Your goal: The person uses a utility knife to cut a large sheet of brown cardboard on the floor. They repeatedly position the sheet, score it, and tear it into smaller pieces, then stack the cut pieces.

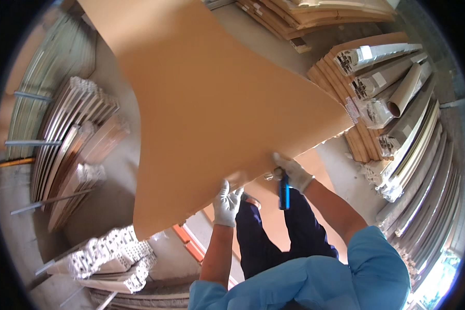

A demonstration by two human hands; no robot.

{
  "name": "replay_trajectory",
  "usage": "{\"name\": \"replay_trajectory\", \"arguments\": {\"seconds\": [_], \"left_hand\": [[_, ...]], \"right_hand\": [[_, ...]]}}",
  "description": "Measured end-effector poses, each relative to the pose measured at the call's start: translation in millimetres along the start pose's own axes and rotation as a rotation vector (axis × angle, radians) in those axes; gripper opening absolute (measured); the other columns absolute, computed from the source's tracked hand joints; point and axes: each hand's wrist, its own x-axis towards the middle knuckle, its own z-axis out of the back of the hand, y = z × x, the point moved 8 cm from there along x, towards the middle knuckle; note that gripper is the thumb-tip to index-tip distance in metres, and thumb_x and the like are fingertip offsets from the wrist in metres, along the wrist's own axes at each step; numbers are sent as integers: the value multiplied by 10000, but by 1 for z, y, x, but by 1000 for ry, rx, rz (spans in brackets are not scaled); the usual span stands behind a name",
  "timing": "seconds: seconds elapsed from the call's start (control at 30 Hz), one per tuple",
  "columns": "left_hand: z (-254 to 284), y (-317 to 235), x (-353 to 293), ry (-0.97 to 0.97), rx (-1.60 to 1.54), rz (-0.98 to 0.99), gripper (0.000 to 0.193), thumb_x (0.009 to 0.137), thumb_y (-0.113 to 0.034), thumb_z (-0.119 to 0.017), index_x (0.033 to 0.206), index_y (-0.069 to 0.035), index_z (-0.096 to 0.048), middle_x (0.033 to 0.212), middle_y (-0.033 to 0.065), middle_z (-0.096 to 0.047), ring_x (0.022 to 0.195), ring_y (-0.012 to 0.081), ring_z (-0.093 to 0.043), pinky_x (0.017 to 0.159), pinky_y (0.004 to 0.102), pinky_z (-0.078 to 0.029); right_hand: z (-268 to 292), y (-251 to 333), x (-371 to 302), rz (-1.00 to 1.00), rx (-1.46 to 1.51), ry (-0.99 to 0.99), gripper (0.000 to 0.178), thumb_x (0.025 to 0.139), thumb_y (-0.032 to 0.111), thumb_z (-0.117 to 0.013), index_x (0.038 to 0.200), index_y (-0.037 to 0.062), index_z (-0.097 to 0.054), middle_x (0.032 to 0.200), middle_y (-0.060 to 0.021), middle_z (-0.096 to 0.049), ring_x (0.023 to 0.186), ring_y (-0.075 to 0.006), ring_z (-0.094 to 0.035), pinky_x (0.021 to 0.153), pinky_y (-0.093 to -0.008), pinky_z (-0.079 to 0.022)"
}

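Note:
A large brown cardboard sheet [206, 108] is raised in front of me, bending along its length, with a ragged near edge. My left hand [225, 205], in a white glove, pinches that near edge between thumb and fingers. To its right, my gloved right hand [293, 173] is closed around a blue-and-black handled tool [284, 192] that points down toward my legs. The thumb side of this hand also touches the sheet's edge. Whatever working end the tool has is hidden by the hand, so its exact kind does not show.
Another brown sheet [315, 173] lies on the floor by my feet. Bundled long profiles [80, 111] stand on the left between metal bars [33, 143]. Wrapped profiles [103, 253] are at lower left. Stacked long cartons [341, 98] and a cardboard tube [404, 95] line the right.

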Motion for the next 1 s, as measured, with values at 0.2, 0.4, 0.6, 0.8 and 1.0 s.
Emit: {"name": "replay_trajectory", "arguments": {"seconds": [0.2,0.4,0.6,0.8,1.0], "left_hand": [[-65,-36,-116,12,257,-287,292,924,-72,-597,1209,-68,-533,1171,39,-559,1082,179,-538,1018,423,-438],[-129,33,-242,-88,609,-365,211,904,-78,-641,1108,-37,-608,1085,50,-614,1002,161,-582,920,305,-482],[-153,62,-353,151,761,-632,216,885,-60,-660,1097,-48,-622,1087,32,-613,990,137,-573,868,274,-479],[-92,96,-431,-63,356,-541,289,890,-261,-671,1073,-44,-617,954,50,-617,869,182,-595,792,323,-503],[-3,175,-553,-137,314,-168,656,875,-623,-520,985,18,-610,783,108,-613,681,225,-612,638,328,-512]], "right_hand": [[-41,66,-222,82,-1247,463,434,720,393,-793,981,71,-665,769,-75,-644,792,-210,-630,742,-338,-484],[-151,167,-323,1069,-1730,348,542,672,446,-774,1055,90,-628,946,-83,-661,899,-296,-653,801,-393,-505],[-161,91,-390,958,-2206,539,395,686,384,-751,929,85,-663,851,-87,-669,809,-277,-670,669,-400,-522],[-142,24,-463,1262,-2094,355,125,811,235,-600,802,117,-640,778,-54,-641,772,-255,-655,651,-388,-514],[-103,-84,-540,1606,-1962,312,78,760,203,-590,742,127,-589,744,-31,-590,789,-218,-624,664,-357,-506]]}}
